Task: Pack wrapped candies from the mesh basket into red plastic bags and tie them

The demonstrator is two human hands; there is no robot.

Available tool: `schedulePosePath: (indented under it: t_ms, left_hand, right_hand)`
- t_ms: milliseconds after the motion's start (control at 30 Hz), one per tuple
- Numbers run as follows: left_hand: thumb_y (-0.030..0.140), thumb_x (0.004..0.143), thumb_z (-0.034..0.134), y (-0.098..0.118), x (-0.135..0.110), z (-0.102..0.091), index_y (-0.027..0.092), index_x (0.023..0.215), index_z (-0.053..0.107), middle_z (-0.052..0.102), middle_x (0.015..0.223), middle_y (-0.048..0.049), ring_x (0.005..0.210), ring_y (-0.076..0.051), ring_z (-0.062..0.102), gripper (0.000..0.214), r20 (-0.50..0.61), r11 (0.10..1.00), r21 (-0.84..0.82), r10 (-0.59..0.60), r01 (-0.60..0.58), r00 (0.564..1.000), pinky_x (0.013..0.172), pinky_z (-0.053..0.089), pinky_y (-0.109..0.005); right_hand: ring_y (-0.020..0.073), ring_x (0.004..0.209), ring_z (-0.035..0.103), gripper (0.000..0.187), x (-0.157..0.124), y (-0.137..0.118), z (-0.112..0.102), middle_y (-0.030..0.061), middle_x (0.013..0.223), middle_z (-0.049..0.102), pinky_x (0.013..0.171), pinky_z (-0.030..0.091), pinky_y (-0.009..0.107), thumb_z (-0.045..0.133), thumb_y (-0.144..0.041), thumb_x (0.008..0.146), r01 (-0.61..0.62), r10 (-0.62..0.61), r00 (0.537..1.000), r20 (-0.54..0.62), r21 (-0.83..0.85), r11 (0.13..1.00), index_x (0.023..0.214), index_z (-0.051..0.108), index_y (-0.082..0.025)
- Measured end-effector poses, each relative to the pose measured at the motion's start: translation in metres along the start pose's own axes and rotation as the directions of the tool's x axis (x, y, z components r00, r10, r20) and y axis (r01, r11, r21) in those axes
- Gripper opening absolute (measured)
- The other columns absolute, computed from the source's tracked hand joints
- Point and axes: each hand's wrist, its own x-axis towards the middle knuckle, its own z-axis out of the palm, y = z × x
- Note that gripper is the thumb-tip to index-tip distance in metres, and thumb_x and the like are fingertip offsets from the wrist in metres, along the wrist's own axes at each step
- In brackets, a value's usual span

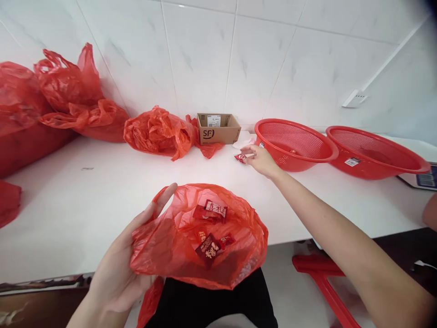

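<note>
Red candy packet (240,158): far part of the white table (102,182), right at the fingertips of my right hand (261,160). It lies to the left of my fingers, long axis roughly left-right with a slight tilt, right end toward thumb and index. Thumb and index are close around that end; can't tell if they're pinching it or only touching. Can't tell if it's off the table either.

Right hand is clearly the nearer one. My left hand (119,259) is well apart, nearer my body, gripping the left side of the open red bag (150,246): thumb up along the rim, other fingers behind the film, partly hidden.

Key relation: bag mouth is nearer me than the packet and a bit left of it, bare table between. Mouth gapes upward; a few wrapped sweets (215,208) show inside, not touching the packet.

Further out: pale scrap (239,144) just behind the packet, cardboard box (220,135) behind and left, red basket (290,164) just right of my right hand, second basket (368,168) beyond that.
</note>
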Motion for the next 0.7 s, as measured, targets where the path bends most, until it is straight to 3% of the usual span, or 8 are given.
schedulePosePath:
  t_ms: [133, 233, 300, 400, 500, 600, 667, 700]
  left_hand:
    - [0.026, 0.096, 0.050, 0.001, 0.001, 0.000, 0.040, 0.146, 0.039, 0.073, 0.110, -0.0017, 0.097, -0.019, 0.072, 0.054, -0.015, 1.000, 0.027, -0.007, 0.007, 1.000, 0.082, 0.060, -0.028]
    - [0.025, 0.095, 0.050, -0.001, 0.006, -0.001, 0.040, 0.144, 0.043, 0.072, 0.114, -0.0014, 0.100, -0.020, 0.071, 0.052, -0.007, 1.000, 0.014, 0.020, -0.020, 1.000, 0.083, 0.060, -0.030]
    - [0.026, 0.095, 0.050, -0.001, 0.008, -0.001, 0.040, 0.144, 0.043, 0.071, 0.118, -0.0012, 0.103, -0.021, 0.070, 0.051, -0.006, 0.999, 0.002, 0.034, -0.034, 0.999, 0.083, 0.060, -0.030]
    - [0.027, 0.095, 0.049, -0.002, 0.009, 0.001, 0.038, 0.144, 0.044, 0.070, 0.120, -0.0028, 0.103, -0.023, 0.070, 0.051, -0.028, 0.999, 0.003, 0.040, -0.040, 0.999, 0.082, 0.061, -0.033]
    - [0.029, 0.094, 0.049, -0.003, 0.009, 0.002, 0.037, 0.144, 0.046, 0.069, 0.120, -0.0043, 0.096, -0.024, 0.072, 0.050, -0.057, 0.999, 0.008, 0.039, -0.038, 0.998, 0.080, 0.061, -0.037]
    - [0.030, 0.093, 0.051, -0.003, 0.013, 0.004, 0.036, 0.141, 0.049, 0.070, 0.117, -0.0049, 0.093, -0.024, 0.072, 0.049, -0.097, 1.000, 0.006, 0.031, -0.031, 0.995, 0.079, 0.061, -0.037]
    - [0.029, 0.092, 0.052, -0.001, 0.016, 0.007, 0.034, 0.139, 0.053, 0.072, 0.112, -0.0055, 0.092, -0.023, 0.072, 0.047, -0.129, 0.999, -0.003, 0.041, -0.042, 0.991, 0.077, 0.061, -0.035]
    - [0.028, 0.092, 0.052, 0.001, 0.017, 0.009, 0.033, 0.138, 0.054, 0.073, 0.108, -0.0056, 0.089, -0.022, 0.073, 0.046, -0.145, 0.999, -0.007, 0.050, -0.052, 0.988, 0.075, 0.062, -0.033]
  right_hand:
    - [0.0181, 0.081, 0.071, 0.035, 0.030, 0.041, -0.001, 0.0132, 0.103, 0.071, 0.077, 0.056, 0.033, 0.052, -0.010, 0.083, -0.098, 0.084, 0.989, -0.118, -0.117, 0.988, 0.117, 0.060, -0.011]
    - [0.0249, 0.108, 0.063, 0.034, 0.033, 0.052, 0.009, 0.0148, 0.120, 0.065, 0.096, 0.046, 0.041, 0.052, -0.019, 0.087, -0.078, 0.040, 0.984, -0.173, -0.218, 0.973, 0.121, 0.060, -0.015]
    - [0.0279, 0.121, 0.054, 0.037, 0.032, 0.053, 0.018, 0.0126, 0.129, 0.060, 0.104, 0.039, 0.043, 0.062, -0.023, 0.083, -0.033, 0.002, 0.993, -0.116, -0.268, 0.963, 0.120, 0.061, -0.019]
    - [0.0292, 0.119, 0.053, 0.033, 0.030, 0.049, 0.029, 0.0110, 0.123, 0.063, 0.101, 0.039, 0.043, 0.068, -0.023, 0.079, 0.014, -0.013, 1.000, 0.005, -0.298, 0.955, 0.112, 0.064, -0.022]
    - [0.0263, 0.106, 0.059, 0.023, 0.018, 0.028, 0.031, 0.0107, 0.111, 0.067, 0.090, 0.045, 0.040, 0.061, -0.026, 0.085, 0.018, 0.004, 0.997, 0.077, -0.284, 0.959, 0.107, 0.062, -0.021]
    - [0.0171, 0.089, 0.065, 0.030, -0.016, -0.020, 0.023, 0.0063, 0.106, 0.069, 0.077, 0.050, 0.030, 0.045, -0.039, 0.095, 0.051, -0.028, 0.982, 0.184, -0.123, 0.991, 0.119, 0.053, -0.023]
    - [0.0162, 0.089, 0.065, 0.033, -0.051, -0.061, 0.018, 0.0072, 0.111, 0.067, 0.075, 0.051, 0.030, 0.046, -0.041, 0.095, 0.102, -0.176, 0.926, 0.334, 0.227, 0.969, 0.121, 0.050, -0.022]
    - [0.0162, 0.089, 0.064, 0.031, -0.070, -0.080, 0.016, 0.0062, 0.110, 0.067, 0.074, 0.050, 0.029, 0.048, -0.041, 0.094, 0.139, -0.262, 0.876, 0.405, 0.307, 0.941, 0.118, 0.052, -0.022]
